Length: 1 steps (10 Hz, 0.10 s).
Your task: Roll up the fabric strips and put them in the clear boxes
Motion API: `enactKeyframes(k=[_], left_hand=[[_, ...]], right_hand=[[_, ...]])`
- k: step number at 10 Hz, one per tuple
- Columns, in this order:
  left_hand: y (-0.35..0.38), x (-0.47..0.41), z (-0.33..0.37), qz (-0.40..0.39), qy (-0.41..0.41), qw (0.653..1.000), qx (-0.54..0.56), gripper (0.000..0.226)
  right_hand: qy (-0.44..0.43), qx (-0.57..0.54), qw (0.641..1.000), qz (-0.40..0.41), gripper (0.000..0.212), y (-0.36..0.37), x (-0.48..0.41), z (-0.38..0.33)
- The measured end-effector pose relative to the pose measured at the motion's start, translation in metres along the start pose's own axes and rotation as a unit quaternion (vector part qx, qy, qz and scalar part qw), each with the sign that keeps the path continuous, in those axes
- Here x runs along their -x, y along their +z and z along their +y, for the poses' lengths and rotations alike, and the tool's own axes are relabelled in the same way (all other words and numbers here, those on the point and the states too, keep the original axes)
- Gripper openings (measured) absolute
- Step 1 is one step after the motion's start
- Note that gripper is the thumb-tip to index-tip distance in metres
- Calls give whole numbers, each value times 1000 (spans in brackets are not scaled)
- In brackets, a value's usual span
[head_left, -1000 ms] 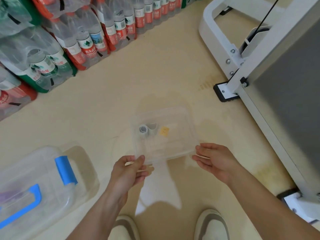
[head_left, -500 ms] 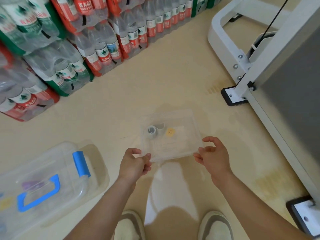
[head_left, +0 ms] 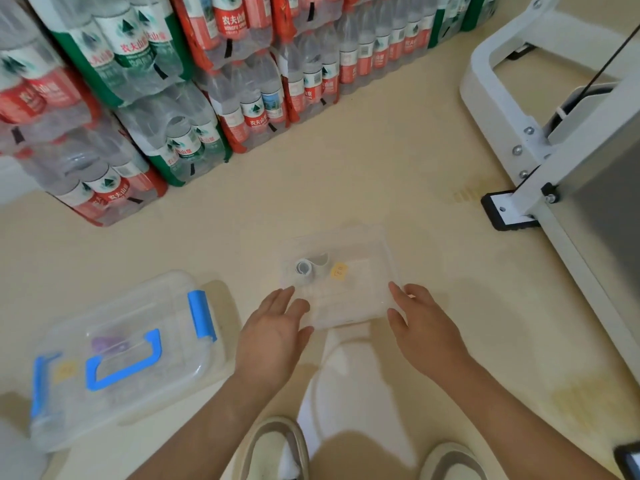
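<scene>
A small clear box (head_left: 363,271) sits on the cream floor in front of me. Inside it lies a rolled white fabric strip (head_left: 306,266) beside a yellow sticker (head_left: 338,271). My left hand (head_left: 273,337) hovers at the box's near left corner, fingers spread and holding nothing. At the near right corner is my right hand (head_left: 424,327), also open and empty. A larger clear box with blue latches and a blue handle (head_left: 121,355) stands closed at the left, and something purple shows through its lid.
Shrink-wrapped packs of water bottles (head_left: 173,98) are stacked along the back and left. A white metal frame with a black foot (head_left: 512,209) and a grey panel stands at the right. My two shoes (head_left: 277,448) are at the bottom edge.
Both hands held the small clear box at its near corners; now they have let go and opened, and the box rests on the floor. The view has tilted up toward the bottles.
</scene>
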State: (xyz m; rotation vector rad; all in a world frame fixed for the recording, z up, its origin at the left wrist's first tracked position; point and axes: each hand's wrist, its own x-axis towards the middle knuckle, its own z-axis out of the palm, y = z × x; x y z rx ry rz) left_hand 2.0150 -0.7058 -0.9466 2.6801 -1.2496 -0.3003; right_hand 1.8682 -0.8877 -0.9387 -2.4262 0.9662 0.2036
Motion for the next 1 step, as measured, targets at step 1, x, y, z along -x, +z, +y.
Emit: enactKeyframes(k=[1], left_hand=[[-3, 4, -14, 19, -21, 1000, 13, 29]], right_hand=[[-32, 45, 998, -43, 55, 1, -8, -16]])
